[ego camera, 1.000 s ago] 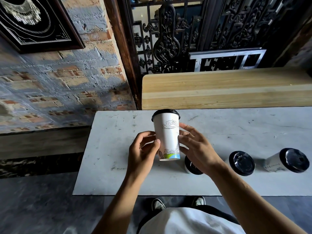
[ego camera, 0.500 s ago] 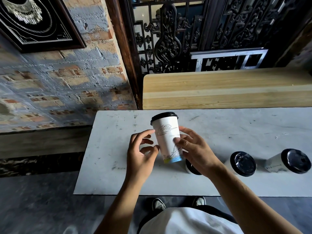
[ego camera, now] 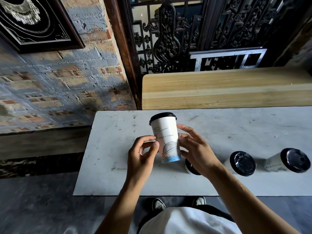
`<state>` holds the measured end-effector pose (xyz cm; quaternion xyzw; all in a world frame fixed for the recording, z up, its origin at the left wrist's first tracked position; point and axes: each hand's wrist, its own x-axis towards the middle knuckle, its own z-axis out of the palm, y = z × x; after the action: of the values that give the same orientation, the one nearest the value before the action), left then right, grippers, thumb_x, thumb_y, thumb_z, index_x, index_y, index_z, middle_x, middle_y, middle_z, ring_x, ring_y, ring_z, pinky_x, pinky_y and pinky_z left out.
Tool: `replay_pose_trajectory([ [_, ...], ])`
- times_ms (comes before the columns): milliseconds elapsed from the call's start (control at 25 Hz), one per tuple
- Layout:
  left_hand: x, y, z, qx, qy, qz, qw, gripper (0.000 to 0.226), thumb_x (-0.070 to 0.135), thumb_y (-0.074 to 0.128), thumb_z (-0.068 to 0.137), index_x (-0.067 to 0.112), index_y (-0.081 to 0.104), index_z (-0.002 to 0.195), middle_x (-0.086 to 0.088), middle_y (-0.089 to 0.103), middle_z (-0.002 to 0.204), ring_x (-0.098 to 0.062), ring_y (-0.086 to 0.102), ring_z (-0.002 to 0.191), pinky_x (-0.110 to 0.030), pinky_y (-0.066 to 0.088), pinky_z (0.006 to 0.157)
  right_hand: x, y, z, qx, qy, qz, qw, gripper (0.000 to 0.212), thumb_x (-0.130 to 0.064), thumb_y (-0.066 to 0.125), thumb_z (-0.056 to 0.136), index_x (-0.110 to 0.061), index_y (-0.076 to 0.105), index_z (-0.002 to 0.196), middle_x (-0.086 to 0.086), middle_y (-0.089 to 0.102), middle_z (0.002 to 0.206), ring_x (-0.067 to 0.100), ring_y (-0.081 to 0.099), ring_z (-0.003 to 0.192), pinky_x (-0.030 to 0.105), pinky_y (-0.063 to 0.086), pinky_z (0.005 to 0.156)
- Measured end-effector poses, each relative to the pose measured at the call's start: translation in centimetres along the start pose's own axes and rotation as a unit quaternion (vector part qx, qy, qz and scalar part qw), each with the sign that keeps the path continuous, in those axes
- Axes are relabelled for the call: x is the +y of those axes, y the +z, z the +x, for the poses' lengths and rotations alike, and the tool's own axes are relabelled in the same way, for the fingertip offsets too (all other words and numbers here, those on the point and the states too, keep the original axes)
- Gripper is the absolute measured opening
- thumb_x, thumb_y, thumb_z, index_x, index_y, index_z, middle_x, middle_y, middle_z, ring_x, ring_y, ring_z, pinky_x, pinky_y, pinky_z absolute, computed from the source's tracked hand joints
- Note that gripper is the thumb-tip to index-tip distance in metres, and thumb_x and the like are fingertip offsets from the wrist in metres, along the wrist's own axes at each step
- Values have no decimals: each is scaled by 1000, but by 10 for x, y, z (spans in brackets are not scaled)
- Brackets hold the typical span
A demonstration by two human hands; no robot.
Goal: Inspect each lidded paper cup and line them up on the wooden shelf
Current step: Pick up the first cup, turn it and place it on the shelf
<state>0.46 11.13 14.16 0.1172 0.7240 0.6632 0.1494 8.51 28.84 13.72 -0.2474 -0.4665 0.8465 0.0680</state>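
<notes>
Printed paper cup (ego camera: 166, 139) now tilted (smooth black lid (ego camera: 163, 116))

Four lidded paper cups: one held (ego camera: 166, 139), three on the table (ego camera: 191, 168) (ego camera: 240, 163) (ego camera: 288, 160).

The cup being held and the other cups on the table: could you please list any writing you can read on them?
"Statue of Liberty" (first word partly hidden by the left hand): on the side of the held cup, above a bridge drawing.
Far-right cup: faint marks on its side, too small to read.
Lids of the other cups: raised marks, unreadable.
Wooden shelf: no writing.
</notes>
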Motion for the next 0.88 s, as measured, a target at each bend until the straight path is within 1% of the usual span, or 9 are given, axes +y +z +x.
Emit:
replay_pose_trajectory([
  [160,0,2,1,-7,-8,-3,1000,17,24,76,83,19,69,97,-1,76,97,-8,72,91,-21,58,76,3,0,1,0,0,5,1000,38,2,59,96,-17,63,130,19,66,111,26,68,97,35,58,80],
  [280,-1,1,4,-1,-11,-1,1000,21,23,78,82,20,68,100,-3,76,104,-6,73,95,-12,54,73,6,0,4,-5,-3,-11,1000,41,-2,63,91,-12,62,131,24,66,113,29,67,103,34,59,83],
  [360,-2,-1,8,-10,-12,-4,1000,26,11,78,87,24,67,107,1,75,113,-2,73,98,-11,54,73,5,0,5,-36,-13,-68,997,37,4,56,97,-8,64,131,28,69,120,31,68,111,34,59,91],
  [440,-5,-4,14,-27,-15,9,999,38,4,74,90,31,64,114,12,71,122,0,72,100,-12,55,74,0,1,8,-84,-33,-153,984,35,4,54,98,-5,68,128,23,73,124,31,68,120,38,55,102],
  [560,-6,-8,29,-37,-29,36,998,41,2,71,90,28,65,120,16,71,123,-7,73,104,-13,55,74,-8,6,24,-64,-44,-268,960,40,-10,73,85,-12,70,125,12,77,120,27,71,117,41,56,103],
  [680,-7,-7,56,-57,-35,34,997,42,1,75,87,28,62,117,10,72,122,-8,72,108,-14,56,76,-14,7,54,2,-20,-347,938,52,-15,85,77,-20,63,124,5,73,118,25,72,111,50,58,98],
  [760,-11,-2,82,-73,-40,27,996,46,0,77,85,27,59,117,-1,73,122,-13,72,109,-19,57,82,-22,7,78,0,-20,-400,916,59,-24,86,72,-25,59,124,1,70,118,20,69,112,51,60,94],
  [840,-16,7,117,-85,-52,34,994,50,-4,76,84,22,55,120,-9,74,118,-18,73,107,-21,58,83,-34,7,108,-3,-28,-433,901,67,-27,86,71,-21,56,131,-1,68,124,17,65,117,48,60,93],
  [880,-20,12,137,-86,-58,34,994,51,-7,75,83,21,54,120,-10,73,116,-19,73,105,-19,58,81,-40,7,127,-1,-34,-445,895,68,-22,87,74,-17,55,134,-1,66,126,17,64,119,45,59,95],
])
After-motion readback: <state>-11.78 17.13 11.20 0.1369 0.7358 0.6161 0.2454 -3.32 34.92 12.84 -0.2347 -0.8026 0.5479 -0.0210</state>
